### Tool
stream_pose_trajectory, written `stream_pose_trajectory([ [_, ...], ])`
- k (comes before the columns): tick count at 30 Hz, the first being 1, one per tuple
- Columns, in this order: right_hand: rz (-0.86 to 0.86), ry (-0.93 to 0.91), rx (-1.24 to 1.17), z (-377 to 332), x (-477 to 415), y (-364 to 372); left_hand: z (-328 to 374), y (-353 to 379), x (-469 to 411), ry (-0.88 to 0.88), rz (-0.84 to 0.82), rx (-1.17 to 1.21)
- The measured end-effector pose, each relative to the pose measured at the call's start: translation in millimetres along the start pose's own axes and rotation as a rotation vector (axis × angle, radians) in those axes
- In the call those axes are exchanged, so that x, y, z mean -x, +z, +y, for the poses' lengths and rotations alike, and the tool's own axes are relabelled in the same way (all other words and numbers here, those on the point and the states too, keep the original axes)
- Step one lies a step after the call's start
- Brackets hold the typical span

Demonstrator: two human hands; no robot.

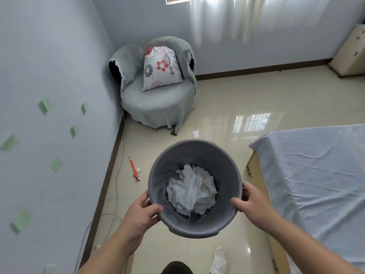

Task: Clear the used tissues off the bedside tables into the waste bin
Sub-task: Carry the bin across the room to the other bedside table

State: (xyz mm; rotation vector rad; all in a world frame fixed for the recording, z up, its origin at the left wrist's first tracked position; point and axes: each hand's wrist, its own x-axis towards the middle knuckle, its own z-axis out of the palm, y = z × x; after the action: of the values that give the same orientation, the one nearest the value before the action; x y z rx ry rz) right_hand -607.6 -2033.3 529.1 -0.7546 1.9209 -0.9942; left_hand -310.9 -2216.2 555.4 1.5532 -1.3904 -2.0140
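- The used tissues lie crumpled in a white heap at the bottom of the waste bin, low below its rim.
- The waste bin is grey and round, and it is held in the air above the floor, with its mouth turned up toward the camera.
- The left hand grips the rim on the left side; its fingers are closed over the edge, thumb inside.
- The right hand grips the rim on the right side in the same way, thumb on the inner wall and the other fingers behind.
- So the bin sits between the two hands, and no hand is nearer than the other; the tissues are below and between the fingers.
- No bedside table with tissues shows here, so I judge the collecting is mostly done and the bin is being carried.
- On the right, the corner of the bed is close to the right forearm; on the left, the wall is near.
- Ahead, the floor is open up to the covered armchair in the corner.
- A small red object and a white scrap lie on the floor beside the left wall; it may be one more tissue, but I cannot tell.
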Motion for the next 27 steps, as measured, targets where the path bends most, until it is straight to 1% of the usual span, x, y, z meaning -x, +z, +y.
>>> stream_pose_trajectory([
  [5,0.028,-0.061,0.059,-57,-100,-21,44,3,-70,0.009,0.05,0.122],
  [7,0.052,-0.039,0.05,-66,-132,-19,57,5,-105,0.003,0.043,0.147],
  [9,0.079,0.021,0.025,-68,-163,-16,72,5,-146,-0.012,0.02,0.153],
  [13,0.137,0.163,-0.048,-79,-221,-26,118,12,-230,-0.058,-0.07,0.117],
  [15,0.179,0.192,-0.075,-94,-252,-44,154,22,-270,-0.066,-0.131,0.076],
  [22,0.361,0.129,-0.139,-159,-344,-119,301,74,-389,0.029,-0.276,-0.023],
  [24,0.405,0.124,-0.142,-163,-368,-143,330,97,-416,0.054,-0.308,-0.044],
  [27,0.438,0.16,-0.179,-156,-408,-172,355,134,-459,0.05,-0.313,-0.094],
])
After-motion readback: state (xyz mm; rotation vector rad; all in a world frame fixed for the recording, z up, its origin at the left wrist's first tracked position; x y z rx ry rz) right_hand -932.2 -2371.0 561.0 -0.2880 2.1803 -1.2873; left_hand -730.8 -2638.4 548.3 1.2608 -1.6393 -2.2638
